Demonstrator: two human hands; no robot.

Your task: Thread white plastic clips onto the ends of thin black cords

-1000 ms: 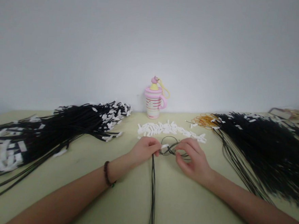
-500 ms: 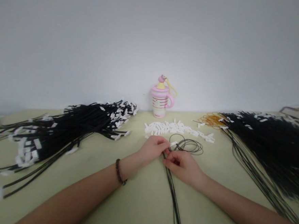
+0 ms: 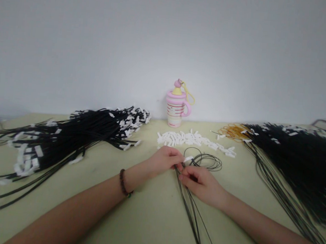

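Observation:
Several thin black cables (image 3: 192, 209) run from the front edge up to my two hands at the middle of the table. My left hand (image 3: 167, 159) pinches them near their upper end, beside a small white connector (image 3: 188, 158). Close against it, my right hand (image 3: 196, 179) has thumb and forefinger closed on the cables just below. The exact grip at the fingertips is partly hidden. Behind the hands lies a loose coil of black cable (image 3: 212, 162). A dark bead bracelet (image 3: 123, 182) sits on my left wrist.
Small white connectors (image 3: 184, 138) lie heaped behind the hands, before a pink lidded cup (image 3: 175, 108) by the wall. A pile of black cables (image 3: 86, 131) with white ends fills the left. Another black cable bundle (image 3: 297, 153) lies right, beside an orange wire coil (image 3: 232, 131).
The cables below my hands have fanned apart, one strand now splitting off to the right. Both hands stay close together at nearly the same place. The view has shifted slightly.

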